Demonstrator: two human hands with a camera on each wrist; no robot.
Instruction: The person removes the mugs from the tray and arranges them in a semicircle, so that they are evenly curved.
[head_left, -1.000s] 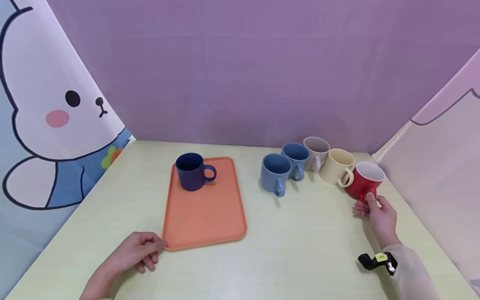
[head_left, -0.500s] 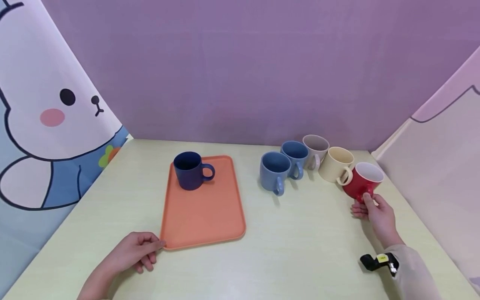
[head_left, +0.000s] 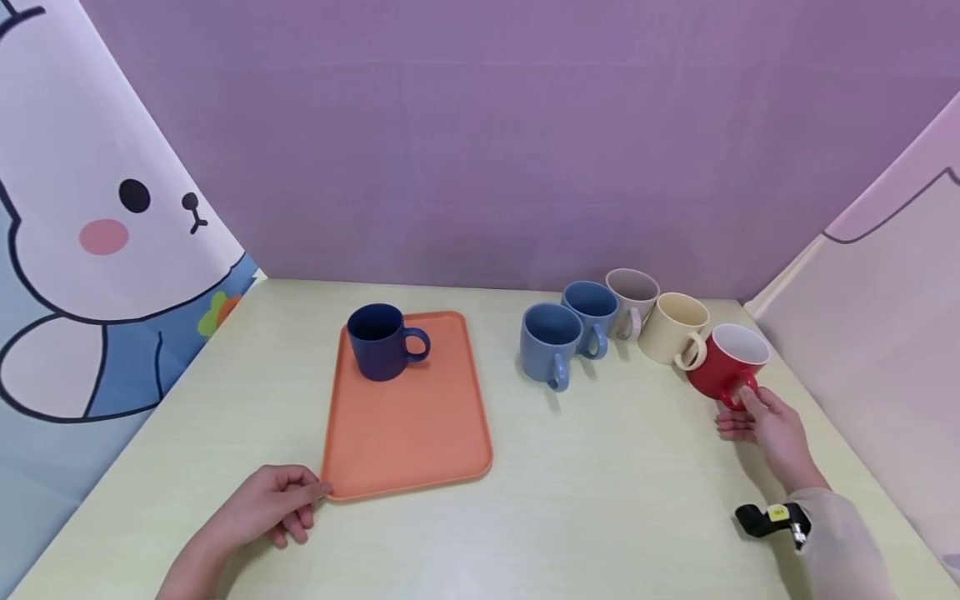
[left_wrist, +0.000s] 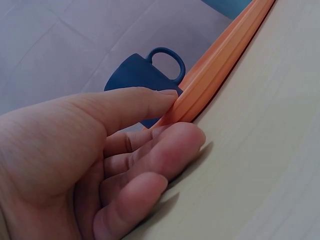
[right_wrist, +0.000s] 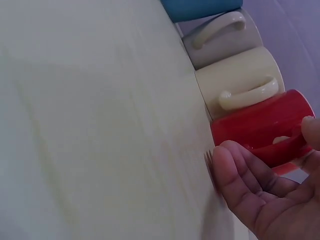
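Note:
At the near left corner of the orange tray (head_left: 408, 433), my left hand (head_left: 266, 504) pinches the rim, thumb on top and fingertips below, as the left wrist view shows. A dark blue mug (head_left: 378, 343) stands upright on the tray's far left part, its handle to the right. On the right, my right hand (head_left: 776, 433) holds the handle of a red mug (head_left: 708, 371) with a white inside. The thumb presses the handle from above, and the other fingers curl below it. In the right wrist view the red mug (right_wrist: 260, 122) sits close beside the cream mug (right_wrist: 240, 80).
Left of the red mug, a cream mug (head_left: 667, 329), a grey mug (head_left: 632, 292), a blue mug (head_left: 591, 310) and a lighter blue mug (head_left: 546, 354) form a slanting row. A purple cloth (head_left: 480, 150) rises behind the table (head_left: 570, 500).
The right hand has shifted a little to the right, and the red mug's handle has swung slightly right with it. The left hand stays at the tray corner.

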